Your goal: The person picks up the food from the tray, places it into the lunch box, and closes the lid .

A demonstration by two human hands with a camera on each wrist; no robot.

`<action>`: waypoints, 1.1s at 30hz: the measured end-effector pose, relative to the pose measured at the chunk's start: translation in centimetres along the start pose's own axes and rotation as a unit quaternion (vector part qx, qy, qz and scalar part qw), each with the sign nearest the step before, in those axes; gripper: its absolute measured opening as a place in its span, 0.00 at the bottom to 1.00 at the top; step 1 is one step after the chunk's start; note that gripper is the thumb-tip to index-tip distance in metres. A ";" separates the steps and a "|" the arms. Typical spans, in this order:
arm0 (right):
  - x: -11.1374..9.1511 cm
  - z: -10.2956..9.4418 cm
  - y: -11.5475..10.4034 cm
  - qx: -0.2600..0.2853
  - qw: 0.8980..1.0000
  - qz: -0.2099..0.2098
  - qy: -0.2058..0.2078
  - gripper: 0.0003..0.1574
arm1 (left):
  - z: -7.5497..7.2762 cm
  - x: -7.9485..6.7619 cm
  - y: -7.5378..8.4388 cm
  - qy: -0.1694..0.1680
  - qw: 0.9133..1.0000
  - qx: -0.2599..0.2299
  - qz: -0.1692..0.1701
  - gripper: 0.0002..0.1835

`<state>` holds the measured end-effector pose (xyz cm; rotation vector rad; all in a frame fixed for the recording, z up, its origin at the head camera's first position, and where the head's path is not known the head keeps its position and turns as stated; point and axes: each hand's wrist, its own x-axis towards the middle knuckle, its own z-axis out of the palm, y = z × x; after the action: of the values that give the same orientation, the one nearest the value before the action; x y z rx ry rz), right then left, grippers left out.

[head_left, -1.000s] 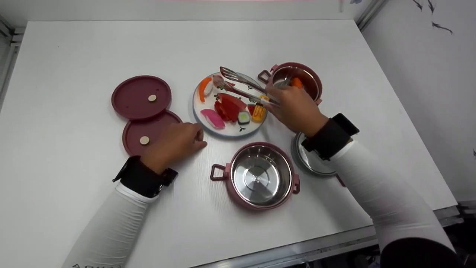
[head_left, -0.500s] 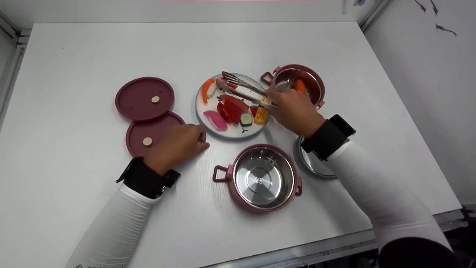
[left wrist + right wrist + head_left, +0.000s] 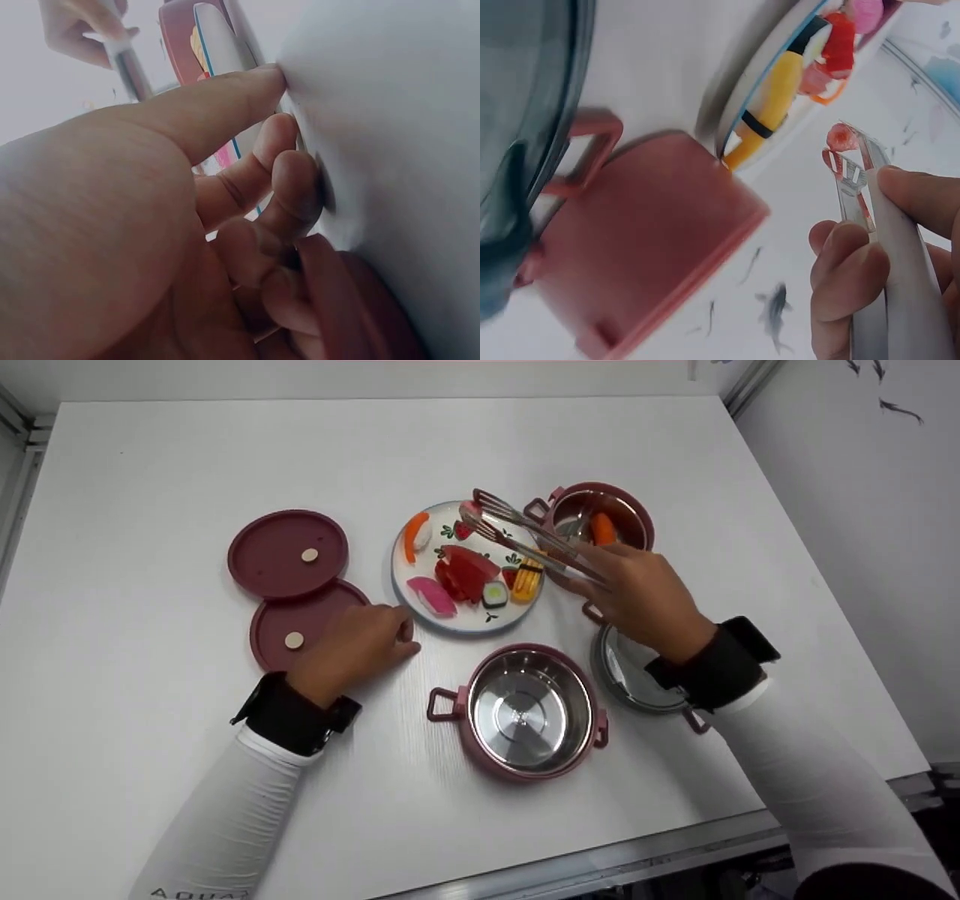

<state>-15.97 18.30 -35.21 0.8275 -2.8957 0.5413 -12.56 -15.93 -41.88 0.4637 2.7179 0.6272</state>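
Observation:
My right hand [image 3: 645, 592] grips metal tongs [image 3: 556, 564] with slotted ends. A small pinkish-red piece [image 3: 842, 137] is pinched between the tong tips, raised over the far right rim of the white plate [image 3: 465, 619]. On that plate lie toy sushi pieces: a pink one [image 3: 431, 596], an orange-topped one [image 3: 416, 536], a yellow one [image 3: 527, 583], a small roll [image 3: 494, 595] and red slices [image 3: 469, 574]. My left hand [image 3: 352, 645] rests on the table with loosely curled fingers, its palm side over the lower maroon lid [image 3: 322, 607], holding nothing.
Another maroon lid [image 3: 270, 555] overlaps the lower one. Behind my right hand stands a small pink pot [image 3: 641, 510] with an orange piece [image 3: 602, 529] inside. A larger steel-lined pot [image 3: 521, 712] stands in front. Beneath my right wrist is a grey-rimmed round vessel [image 3: 630, 675] with maroon handles.
The tongs have lifted the pinkish-red piece off the plate's far side, and my right hand has moved right and towards me. My left hand has stayed in place.

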 end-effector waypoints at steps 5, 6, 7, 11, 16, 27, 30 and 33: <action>-3.1 -2.2 1.1 -0.018 0.998 0.011 0.064 0.30 | -0.6 0.1 0.1 0.003 1.000 0.000 0.000 0.08; -3.7 -2.4 1.5 -0.021 0.997 0.015 0.076 0.29 | -0.7 0.1 0.1 0.005 1.000 0.003 0.001 0.08; -4.1 -2.6 1.9 -0.023 0.996 0.016 0.087 0.28 | -0.7 0.0 0.1 0.008 1.000 0.006 0.002 0.08; -5.6 -2.8 3.6 -0.029 0.993 0.023 0.116 0.26 | -0.5 -0.1 0.0 0.009 1.000 0.014 0.003 0.08; -7.0 -3.1 5.0 -0.039 0.991 0.026 0.126 0.25 | -0.2 0.0 -0.1 0.004 1.000 0.011 0.002 0.09; -7.9 -2.8 5.9 -0.039 0.990 0.034 0.127 0.25 | -0.3 0.2 -0.3 0.000 1.000 0.018 0.002 0.09; -8.0 -2.8 6.0 -0.038 0.990 0.042 0.128 0.25 | -0.3 0.2 -0.2 -0.002 1.000 0.013 0.000 0.09; -8.1 -2.8 6.0 -0.039 0.990 0.046 0.130 0.26 | -0.4 0.3 -0.2 0.001 1.000 0.017 0.004 0.09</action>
<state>-12.30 28.04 -35.85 0.5676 -2.7049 0.4979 -12.99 -16.13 -41.72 0.4823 2.7347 0.5844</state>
